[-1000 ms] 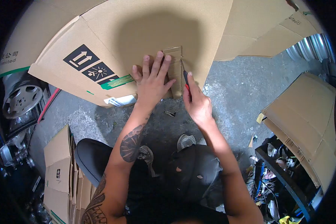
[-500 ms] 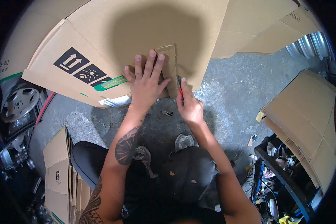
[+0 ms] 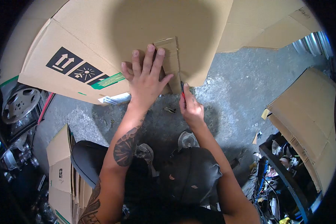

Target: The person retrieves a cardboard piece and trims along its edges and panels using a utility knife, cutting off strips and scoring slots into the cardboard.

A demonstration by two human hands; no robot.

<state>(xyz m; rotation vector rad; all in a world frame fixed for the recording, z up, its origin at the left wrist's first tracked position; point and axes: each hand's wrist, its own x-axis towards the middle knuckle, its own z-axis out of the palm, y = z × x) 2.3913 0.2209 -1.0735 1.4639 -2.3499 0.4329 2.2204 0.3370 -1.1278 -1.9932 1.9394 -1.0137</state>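
Note:
A large brown cardboard sheet (image 3: 199,41) with printed black symbols and green tape lies in front of me. My left hand (image 3: 143,84) rests flat on it, fingers spread, beside a narrow cardboard strip (image 3: 171,61). In my right hand (image 3: 193,110) is a red and dark box cutter (image 3: 182,89), its tip at the near end of the cut line along the strip's right side. The forefinger stretches along the tool. My fingers partly hide the handle, and the blade is hard to make out.
Folded cardboard (image 3: 59,164) stands at the lower left, near a silver wheel (image 3: 21,104). On the right, a cardboard box (image 3: 306,115) sits by a dark-framed bin (image 3: 283,175) of scraps. Small debris (image 3: 170,110) lies on the concrete floor (image 3: 235,97).
My right hand has drawn the box cutter a short way toward me along the strip's edge. My left hand stays pressed on the cardboard. The camera view has shifted slightly.

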